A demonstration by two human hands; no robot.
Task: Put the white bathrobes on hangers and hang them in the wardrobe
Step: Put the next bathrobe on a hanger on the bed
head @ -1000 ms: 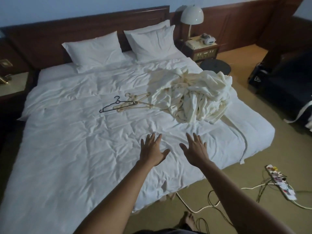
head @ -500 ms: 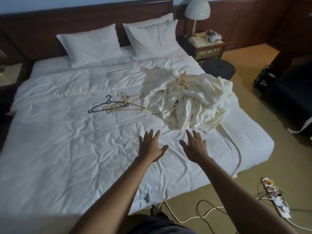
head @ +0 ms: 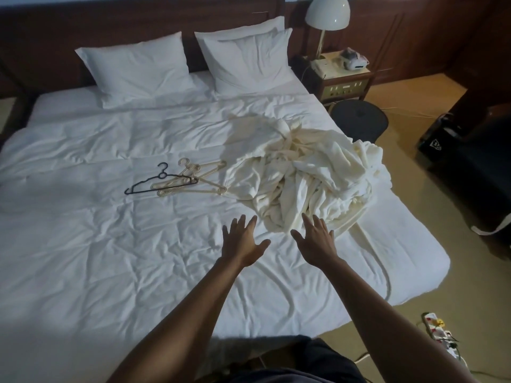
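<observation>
Both arms reach forward from the bottom of the frame over a wide bed (head: 110, 258) covered in a wrinkled white duvet. The left hand (head: 241, 241) sits just below the centre of the frame, palm down, its grip spread with the fingers straight and the thumb out to the right, holding nothing. The right hand (head: 315, 241) is just beside it to the right, its grip likewise spread and holding nothing; its fingertips (head: 305, 218) overlap the lower edge of the white bathrobes (head: 312, 178), though whether they touch the cloth cannot be told. The bathrobes lie in one crumpled cream-white heap on the bed, right of centre and reaching toward the bed's right edge, with a long belt or strap trailing down across the duvet at lower right. Left of the heap, in the middle of the frame, lies a small cluster of hangers: a black hanger (head: 154, 183) on the left and several cream hangers (head: 193, 179) overlapping it, the nearest of them just beside the heap. Three white pillows (head: 138, 67) lean against a dark wooden headboard in the upper part of the frame. At the upper right a white domed lamp (head: 327, 12) stands on a nightstand (head: 345, 84), with a dark round stool (head: 359, 120) below it. A power strip (head: 439, 333) with cables lies on the carpet at lower right.
</observation>
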